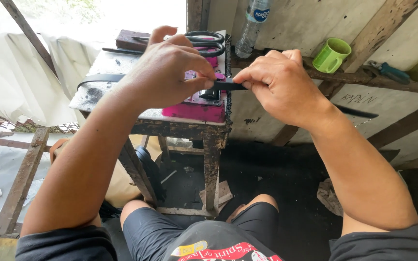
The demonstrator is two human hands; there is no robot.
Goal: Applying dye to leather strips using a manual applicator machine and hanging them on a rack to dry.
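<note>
Black strap (228, 86) held level above the desk (93, 92), long axis running from 9 to 3 o'clock, pinched between both hands right at the middle of the view. Left hand (168, 67) at 9 o'clock of the pinch point, thumb and forefinger pressed together on the strap, remaining fingers curled above. Right hand (279, 84) at 3 o'clock, thumb and forefinger closed on the strap's short free end, other fingers folded in. Both hands nearly touching, equally near the strap; no telling which carries more of the grip. Rest of the strap trailing off toward 9 o'clock, behind the left wrist and across the desk top to its far edge.

Directly beneath the pinch, a pink block-shaped device (197, 108) sitting on the desk with a dark fitting on top. At 12 o'clock of the hands, large black-handled scissors (204, 42) lying on the desk, beside a dark brown block (129, 38).

Further out, on a wooden ledge at 2 o'clock: a clear plastic bottle (250, 26) standing upright, contents hard to judge; a green mug (331, 54) tipped on its side, mouth facing the camera, nothing visible inside; a teal-handled tool (388, 71) lying flat beyond it.
</note>
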